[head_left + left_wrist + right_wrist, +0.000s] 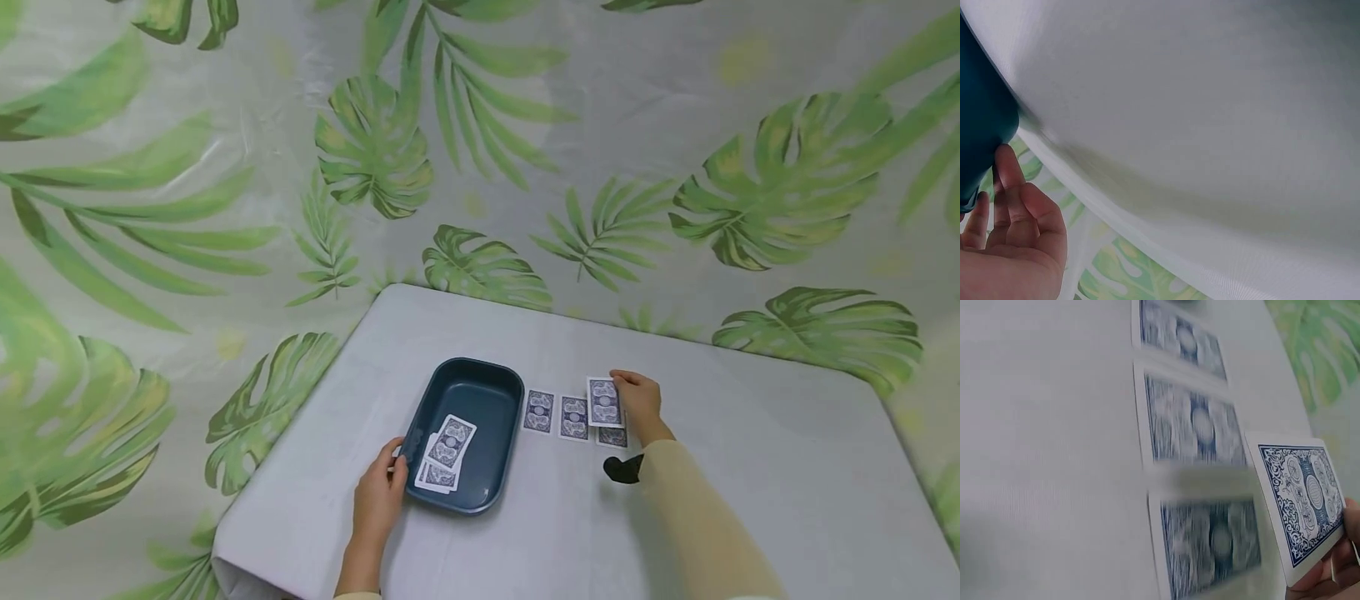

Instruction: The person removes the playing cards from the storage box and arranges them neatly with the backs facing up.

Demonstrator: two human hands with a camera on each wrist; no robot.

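Observation:
A blue-backed playing card [1300, 497] is pinched by its edge in my right hand [639, 403], raised over the table. Beneath it lies another face-down card [612, 437], partly covered in the head view. Two more cards, a middle one [573, 418] and a left one [538, 412], lie face down in the same row. My left hand [379, 493] grips the left rim of a dark blue tray [482, 429], thumb at the edge and fingers against its outer side. Inside the tray, a few face-down cards [451, 442] overlap at odd angles.
A white cloth [750, 433] covers the table. Its left edge [300, 437] runs close by the left hand. Behind stands a leaf-patterned backdrop [480, 150]. A black rounded object [622, 469] sticks out by the right wrist.

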